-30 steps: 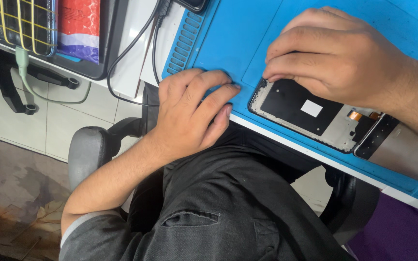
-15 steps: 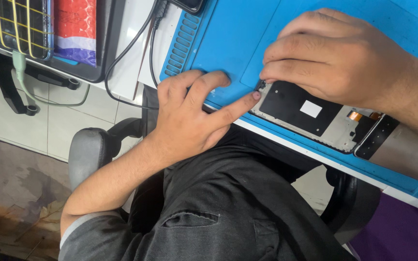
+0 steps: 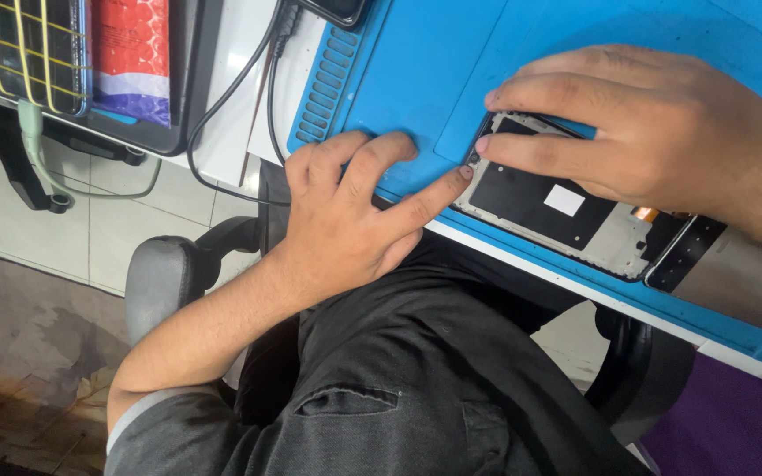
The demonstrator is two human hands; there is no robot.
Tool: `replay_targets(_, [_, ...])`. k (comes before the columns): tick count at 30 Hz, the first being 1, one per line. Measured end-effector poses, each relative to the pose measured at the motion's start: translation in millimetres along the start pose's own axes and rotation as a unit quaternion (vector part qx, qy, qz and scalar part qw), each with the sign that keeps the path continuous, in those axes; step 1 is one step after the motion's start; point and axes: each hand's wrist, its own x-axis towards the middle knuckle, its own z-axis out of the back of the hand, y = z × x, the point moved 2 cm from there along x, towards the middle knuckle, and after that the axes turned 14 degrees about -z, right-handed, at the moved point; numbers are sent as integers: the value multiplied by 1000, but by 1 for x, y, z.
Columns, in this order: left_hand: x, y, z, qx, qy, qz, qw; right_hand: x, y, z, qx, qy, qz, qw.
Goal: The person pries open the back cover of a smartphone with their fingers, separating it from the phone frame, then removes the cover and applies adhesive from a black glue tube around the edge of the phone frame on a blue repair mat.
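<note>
We press our right hand (image 3: pixel 663 132) flat on the opened phone frame (image 3: pixel 566 207), steadying it while our open left hand (image 3: pixel 354 211) fingers its corner gently

Blue mat (image 3: pixel 434 62) — black-and-grey phone frame (image 3: pixel 566 211), white square sticker (image 3: pixel 564 200).

Phone frame (image 3: pixel 566 207): its far edge is covered by the right hand (image 3: pixel 654 132).
Dark phone (image 3: pixel 337 9): cut off by the top edge.
Blue mat (image 3: pixel 425 70): cut off at top and right.
Right forearm: cut off at right edge.
Frame's small parts: too small to be told.
</note>
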Motion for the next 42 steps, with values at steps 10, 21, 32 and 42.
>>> replay_targets(10, [-1,1,-2,5,-3,-3,1000,0,0,-1,-90,-3,34,995])
replay_targets(21, [-2,0,4,-23,-1,2,1000,3,6,3,-95,-24,50,994])
replay_targets(32, [12,9,33,-139,22,26,990,-126,32,27,-36,48,-306,950])
replay_targets(42, [64,38,40,-325,113,-57,937,-261,40,-20,18,-51,-379,924])
